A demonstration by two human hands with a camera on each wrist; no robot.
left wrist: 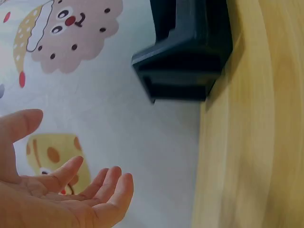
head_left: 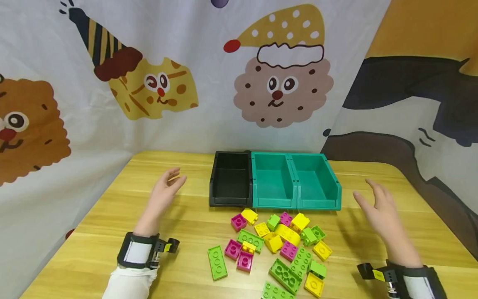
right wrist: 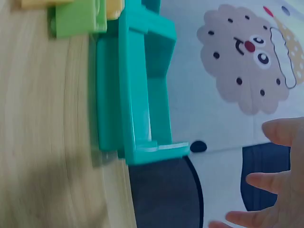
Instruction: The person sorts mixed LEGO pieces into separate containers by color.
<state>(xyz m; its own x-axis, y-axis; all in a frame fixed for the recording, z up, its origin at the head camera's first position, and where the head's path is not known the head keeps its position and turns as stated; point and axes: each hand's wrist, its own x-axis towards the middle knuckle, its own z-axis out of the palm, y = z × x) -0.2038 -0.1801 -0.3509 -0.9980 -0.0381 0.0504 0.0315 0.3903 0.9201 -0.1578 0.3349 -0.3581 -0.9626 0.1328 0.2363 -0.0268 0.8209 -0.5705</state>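
Observation:
My left hand (head_left: 167,189) hovers over the table left of a black bin (head_left: 232,178), its fingers relaxed and holding nothing. On the other side, my right hand (head_left: 379,209) is raised to the right of the teal bins (head_left: 315,178), fingers spread and likewise holding nothing. Between the hands lies a loose scatter of toy building bricks in green (head_left: 217,262), yellow (head_left: 314,285) and magenta (head_left: 245,261). In the left wrist view the left hand (left wrist: 71,199) shows its palm and loosely bent fingers. The right wrist view shows the right hand (right wrist: 280,185) apart from the teal bin (right wrist: 137,95).
The black bin and two teal bins stand joined in a row at the back of the wooden table (head_left: 112,232). Behind them hangs a printed cloth (head_left: 209,133) with cartoon figures. Several bricks lie just in front of the bins.

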